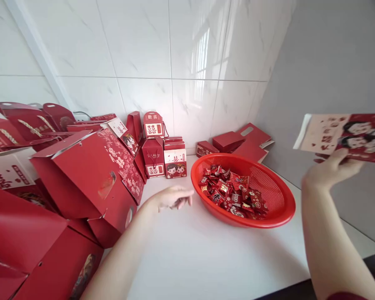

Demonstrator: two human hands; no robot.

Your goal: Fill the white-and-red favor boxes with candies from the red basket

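Note:
At the right, my right hand (337,166) is closed on a flat, folded gift box (328,133), cream and red with a printed cartoon couple, raised above the tabletop. My left hand (175,196) hovers over the white table, near the left rim of a red plastic basket (287,218). Its index finger stretches forward and the others bend loosely, with nothing in them. Inside the basket lie several small red-wrapped candies (234,193).
Many assembled red gift boxes (84,171) crowd the left side, some stacked. Small upright boxes (176,163) stand by the tiled wall (143,50). Behind the basket, flat red cartons (251,141) lean in the corner beside a grey panel (325,62).

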